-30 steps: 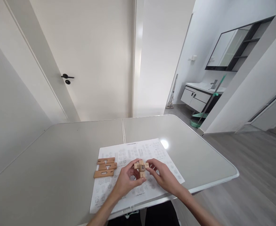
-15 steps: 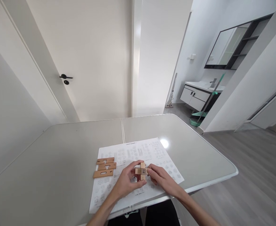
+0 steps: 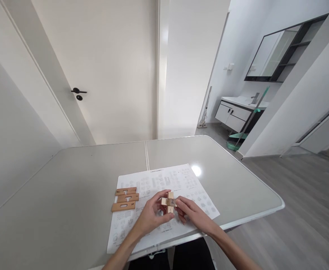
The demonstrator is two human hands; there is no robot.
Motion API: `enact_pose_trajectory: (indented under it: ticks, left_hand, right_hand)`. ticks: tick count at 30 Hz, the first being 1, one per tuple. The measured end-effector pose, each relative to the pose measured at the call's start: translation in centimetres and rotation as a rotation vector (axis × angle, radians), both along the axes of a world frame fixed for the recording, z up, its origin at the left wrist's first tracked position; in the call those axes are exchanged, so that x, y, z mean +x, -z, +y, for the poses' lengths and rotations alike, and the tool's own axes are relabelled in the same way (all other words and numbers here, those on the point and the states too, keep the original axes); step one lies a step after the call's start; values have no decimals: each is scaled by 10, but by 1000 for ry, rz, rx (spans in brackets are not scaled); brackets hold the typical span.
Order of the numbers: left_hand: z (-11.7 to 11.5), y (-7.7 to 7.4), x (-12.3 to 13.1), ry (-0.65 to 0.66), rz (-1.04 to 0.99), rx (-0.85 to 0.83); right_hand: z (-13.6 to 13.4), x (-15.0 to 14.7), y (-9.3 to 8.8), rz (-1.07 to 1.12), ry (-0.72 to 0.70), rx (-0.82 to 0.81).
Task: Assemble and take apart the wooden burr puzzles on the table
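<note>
One wooden cross (image 3: 169,201) gripped: left hand (image 3: 150,215) fingers clamp top and bottom, right hand (image 3: 195,214) fingers pinch its side. Numbered face (image 3: 172,202) just turned slightly; likely mid-adjustment.

We see a bare left hand (image 3: 151,216) and a bare right hand (image 3: 192,212), with wrists (image 3: 213,227) and forearms (image 3: 228,244) uncovered too. We also make out plain black legwear (image 3: 194,257).

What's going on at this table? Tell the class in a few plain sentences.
A person is handling a wooden block cross: the left hand holds it between thumb and fingers, and the right hand grips its right end. It is over a printed sheet on the table. Three slotted wooden pieces lie along the sheet's left edge, touched by neither hand.
</note>
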State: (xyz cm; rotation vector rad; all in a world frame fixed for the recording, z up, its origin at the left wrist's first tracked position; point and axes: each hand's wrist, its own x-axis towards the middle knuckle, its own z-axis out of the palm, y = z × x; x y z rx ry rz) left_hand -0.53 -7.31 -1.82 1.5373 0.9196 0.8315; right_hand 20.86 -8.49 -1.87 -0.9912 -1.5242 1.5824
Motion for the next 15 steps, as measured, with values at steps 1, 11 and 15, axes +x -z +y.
enact_pose_trajectory:
  ticks: [1,11,15]
  left_hand:
    - [0,0,0,2,-6,-11]
    - [0,4,3,-65,-24,-45]
    - [2,4,5,-161,-2,-22]
  right_hand:
    - [0,-1,0,11,3,-5]
    - [7,5,0,-296,164,182]
    - [34,30,13,-535,416,282]
